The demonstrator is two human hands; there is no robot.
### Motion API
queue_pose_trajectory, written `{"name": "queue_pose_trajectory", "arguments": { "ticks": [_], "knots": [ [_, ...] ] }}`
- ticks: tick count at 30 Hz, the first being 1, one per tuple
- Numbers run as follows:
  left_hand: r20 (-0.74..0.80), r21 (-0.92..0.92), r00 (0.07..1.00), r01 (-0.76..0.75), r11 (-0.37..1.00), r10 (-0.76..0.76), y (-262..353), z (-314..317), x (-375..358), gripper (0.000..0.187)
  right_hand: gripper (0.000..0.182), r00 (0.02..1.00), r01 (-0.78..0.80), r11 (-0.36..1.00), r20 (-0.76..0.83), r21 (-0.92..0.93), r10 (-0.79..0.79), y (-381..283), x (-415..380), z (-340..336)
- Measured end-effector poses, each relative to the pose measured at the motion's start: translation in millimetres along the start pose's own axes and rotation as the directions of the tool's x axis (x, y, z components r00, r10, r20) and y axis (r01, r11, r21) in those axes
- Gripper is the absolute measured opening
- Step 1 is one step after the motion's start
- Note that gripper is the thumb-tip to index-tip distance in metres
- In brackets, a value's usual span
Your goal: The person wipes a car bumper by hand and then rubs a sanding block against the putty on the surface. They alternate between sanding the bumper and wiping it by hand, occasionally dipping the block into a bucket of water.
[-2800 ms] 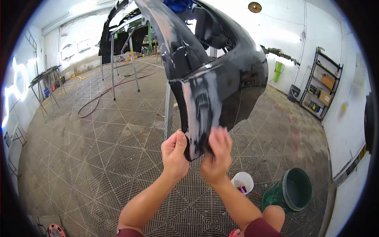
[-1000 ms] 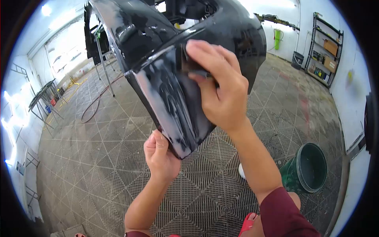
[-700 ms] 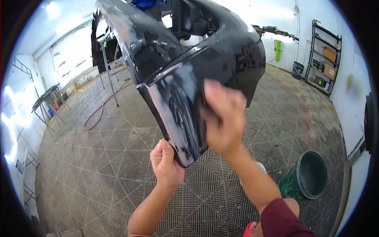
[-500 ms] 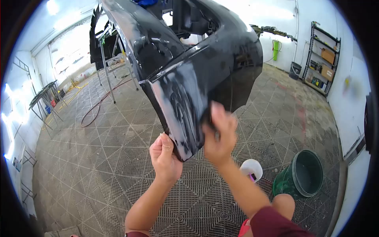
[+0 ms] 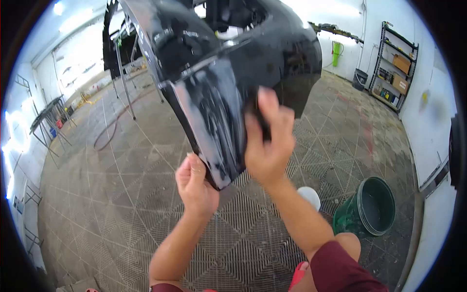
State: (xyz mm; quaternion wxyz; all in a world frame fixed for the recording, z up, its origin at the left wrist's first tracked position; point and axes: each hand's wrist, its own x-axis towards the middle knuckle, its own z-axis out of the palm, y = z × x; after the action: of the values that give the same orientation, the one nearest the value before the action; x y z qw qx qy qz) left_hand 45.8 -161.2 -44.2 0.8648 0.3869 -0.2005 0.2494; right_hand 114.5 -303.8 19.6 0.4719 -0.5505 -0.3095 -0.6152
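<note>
Head view. The right hand (image 5: 272,143), blurred and curled about a dark pad (image 5: 264,127), has risen along the panel (image 5: 214,114) from near its lower corner half a second ago; this suggests repeated strokes over one strip. The left hand (image 5: 196,189) is clamped on the panel's lower left edge, as before, apparently steadying it. The panel hangs above the floor (image 5: 146,194), its streaked face toward the viewer.

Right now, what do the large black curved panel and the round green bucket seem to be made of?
The large black curved panel may be painted metal or plastic: reflections show gloss, while grey and pinkish patches look duller. The round green bucket is probably plastic: slightly shiny, with a thick rim.
</note>
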Motion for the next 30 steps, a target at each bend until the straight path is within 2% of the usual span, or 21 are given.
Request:
{"name": "queue_pose_trajectory", "arguments": {
  "ticks": [2, 4, 5, 6, 8, 9, 10, 12, 14, 16, 19, 22, 25, 27, 28, 29, 30],
  "knots": [
    [0.006, 0.012, 0.998, 0.057, 0.998, -0.057, 3.7, 5.4, -2.1, 0.042, 0.049, 0.995, -0.090, 0.996, 0.037, 0.016, 0.089, -4.8, 23.2, 4.7],
    [0.139, -0.005, 0.990, 0.034, 0.999, -0.033, 8.0, 4.6, -0.2, 0.042, 0.050, 1.000, -0.025, 0.999, -0.002, -0.029, 0.025, -2.2, -27.7, -7.7],
    [0.105, 0.003, 0.994, 0.040, 0.999, -0.040, 9.9, 9.2, -1.1, 0.042, 0.050, 0.996, -0.078, 0.996, 0.032, -0.032, 0.079, -5.3, -69.6, -22.1],
    [0.111, 0.003, 0.993, 0.041, 0.999, -0.041, 9.3, 8.5, -2.2, 0.042, 0.051, 0.989, -0.131, 0.991, 0.069, -0.036, 0.134, -20.1, -77.9, -30.4],
    [0.110, 0.012, 0.994, 0.014, 1.000, -0.015, 4.8, 1.3, 0.5, 0.042, 0.051, 0.994, -0.103, 0.994, 0.038, -0.024, 0.104, -6.8, -73.5, -24.2],
    [0.112, 0.017, 0.993, 0.019, 1.000, -0.020, 5.1, 0.5, 2.1, 0.042, 0.051, 0.996, -0.089, 0.996, 0.013, -0.023, 0.089, -4.8, -54.2, -17.8],
    [0.122, 0.004, 0.992, 0.016, 1.000, -0.017, 4.8, 1.6, 1.8, 0.042, 0.050, 1.000, 0.006, 1.000, -0.009, -0.011, -0.007, 1.4, -19.9, -7.4],
    [0.117, -0.007, 0.993, 0.020, 1.000, -0.019, 3.0, 0.9, -2.4, 0.041, 0.048, 0.993, -0.110, 0.992, 0.042, 0.053, 0.108, -1.4, 11.3, -0.4],
    [0.093, -0.013, 0.995, 0.031, 0.999, -0.030, 4.4, 1.7, -1.0, 0.041, 0.050, 0.997, -0.079, 0.996, 0.022, -0.038, 0.079, -10.0, -34.5, -12.4],
    [0.093, -0.015, 0.995, 0.027, 1.000, -0.025, 4.1, 1.3, -2.1, 0.041, 0.053, 0.981, -0.168, 0.985, 0.090, -0.045, 0.171, -21.6, -108.7, -37.0],
    [0.101, 0.001, 0.995, 0.006, 1.000, -0.006, 6.2, 2.7, 2.7, 0.041, 0.053, 0.986, -0.152, 0.988, 0.060, -0.015, 0.152, -13.6, -78.0, -29.5],
    [0.102, 0.000, 0.995, 0.021, 1.000, -0.021, 4.4, 2.1, -4.0, 0.041, 0.052, 0.979, -0.198, 0.980, 0.043, -0.022, 0.198, -13.6, -35.1, -17.8],
    [0.121, -0.011, 0.992, 0.029, 1.000, -0.027, 5.2, 1.7, 0.7, 0.040, 0.053, 0.977, -0.199, 0.977, 0.063, -0.077, 0.204, -27.4, -119.9, -36.3],
    [0.023, -0.001, 1.000, 0.021, 1.000, -0.021, 4.5, 10.8, -0.5, 0.038, 0.053, 0.972, -0.230, 0.971, 0.041, -0.061, 0.233, -23.3, -105.5, -30.3],
    [0.022, 0.010, 0.999, 0.041, 0.999, -0.041, 6.8, 12.4, 0.0, 0.038, 0.052, 0.956, -0.290, 0.955, 0.030, -0.062, 0.293, -27.3, -98.6, -30.1],
    [0.049, 0.013, 0.998, 0.035, 0.999, -0.036, 7.3, 16.2, -0.3, 0.039, 0.052, 0.955, -0.291, 0.953, 0.033, -0.089, 0.295, -28.2, -72.0, -28.9],
    [0.069, 0.008, 0.998, 0.013, 1.000, -0.014, 5.7, 18.6, -2.3, 0.040, 0.052, 0.952, -0.297, 0.950, 0.054, -0.091, 0.303, -29.6, -79.4, -29.8]
  ]
}}
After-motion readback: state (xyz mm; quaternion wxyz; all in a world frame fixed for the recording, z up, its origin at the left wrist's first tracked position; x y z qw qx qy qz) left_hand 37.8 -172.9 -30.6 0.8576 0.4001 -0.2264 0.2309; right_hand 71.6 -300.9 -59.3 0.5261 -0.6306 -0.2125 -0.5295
